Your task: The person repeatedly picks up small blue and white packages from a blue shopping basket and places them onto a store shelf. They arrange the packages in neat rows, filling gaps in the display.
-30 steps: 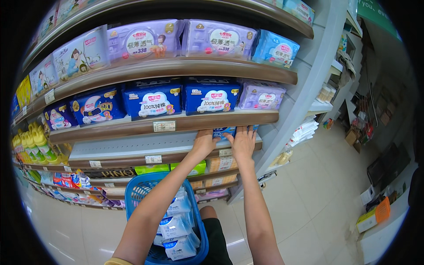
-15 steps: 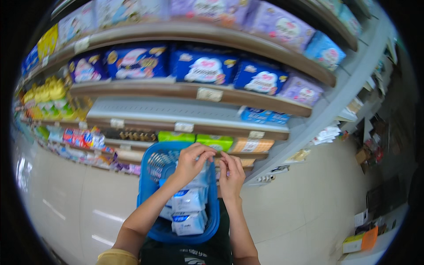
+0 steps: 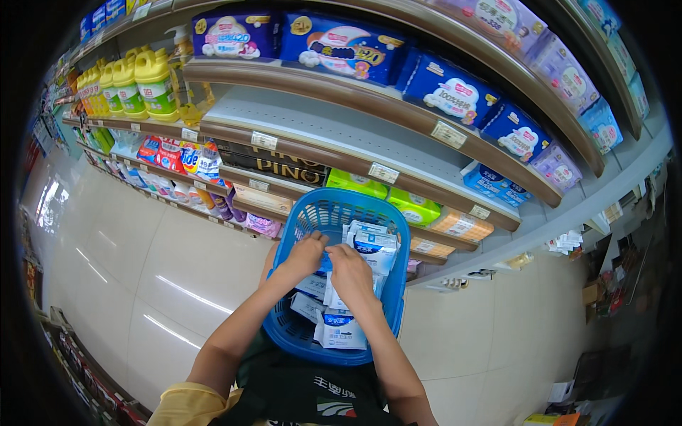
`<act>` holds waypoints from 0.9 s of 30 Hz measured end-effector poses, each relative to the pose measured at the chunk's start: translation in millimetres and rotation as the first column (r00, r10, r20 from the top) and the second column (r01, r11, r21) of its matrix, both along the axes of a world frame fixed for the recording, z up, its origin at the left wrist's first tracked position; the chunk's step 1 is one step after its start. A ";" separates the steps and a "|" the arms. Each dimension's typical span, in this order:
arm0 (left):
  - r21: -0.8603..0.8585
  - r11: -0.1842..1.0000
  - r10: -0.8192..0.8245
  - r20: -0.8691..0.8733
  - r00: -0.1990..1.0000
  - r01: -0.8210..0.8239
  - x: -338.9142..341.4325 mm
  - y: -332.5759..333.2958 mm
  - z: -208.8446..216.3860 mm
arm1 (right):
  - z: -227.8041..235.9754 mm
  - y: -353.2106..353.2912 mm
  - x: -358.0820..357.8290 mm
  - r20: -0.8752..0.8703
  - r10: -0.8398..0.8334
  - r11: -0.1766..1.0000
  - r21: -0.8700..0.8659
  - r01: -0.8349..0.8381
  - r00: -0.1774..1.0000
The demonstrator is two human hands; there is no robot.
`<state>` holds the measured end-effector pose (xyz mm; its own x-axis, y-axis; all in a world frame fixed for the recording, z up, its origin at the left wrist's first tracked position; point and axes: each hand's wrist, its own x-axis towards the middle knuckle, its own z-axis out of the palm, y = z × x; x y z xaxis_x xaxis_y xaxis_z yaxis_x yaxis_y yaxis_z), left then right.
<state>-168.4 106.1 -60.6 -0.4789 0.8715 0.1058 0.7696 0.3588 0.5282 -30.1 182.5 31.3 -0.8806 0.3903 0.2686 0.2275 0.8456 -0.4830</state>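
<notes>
A blue plastic basket (image 3: 286,339) with slotted walls sits right in front of my body, holding several white-and-blue soft packets (image 3: 375,250). My left hand (image 3: 307,254) is over the left middle of the basket, fingers curled downward. Close beside it, my right hand (image 3: 348,270) has its fingers bent in toward the left fingertips, above the packets. Both hands look closed; what lies between their fingertips, if anything, is hidden. Another packet (image 3: 342,331) lies at the basket's near end, below my right wrist.
Ahead, a curved shelf (image 3: 305,126) carries blue packages (image 3: 451,92) above and green packs (image 3: 359,183) below. Yellow jugs (image 3: 153,82) stand to the left. Past the pale end panel (image 3: 611,188) on the right are more goods. Shiny tiles (image 3: 177,284) cover the floor.
The view has turned left, bringing the yellow jugs closer. My hands have come down from above the basket's far end to over its middle, and are still close together.
</notes>
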 end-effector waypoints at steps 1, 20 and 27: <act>-0.132 0.991 -0.031 -0.031 0.999 0.027 -1.1 4.4 -23.4 | -6.1 -1.6 -4.7 0.131 0.028 1.000 -0.001 -0.029 0.991; -0.618 0.783 -0.128 -0.044 0.991 0.074 2.2 38.0 -79.8 | -86.9 0.8 -16.4 0.399 -0.005 0.961 0.257 -0.106 0.917; -0.646 0.745 -0.318 -0.121 0.940 0.169 -7.8 43.7 -72.2 | -67.2 3.1 -15.3 0.391 -0.061 0.994 0.108 0.020 0.918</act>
<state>-176.2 149.8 -132.7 -0.2717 0.8635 -0.4248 0.9404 0.3320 0.0735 -45.3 185.7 -36.0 -0.9070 0.4175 -0.0562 0.4169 0.8707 -0.2610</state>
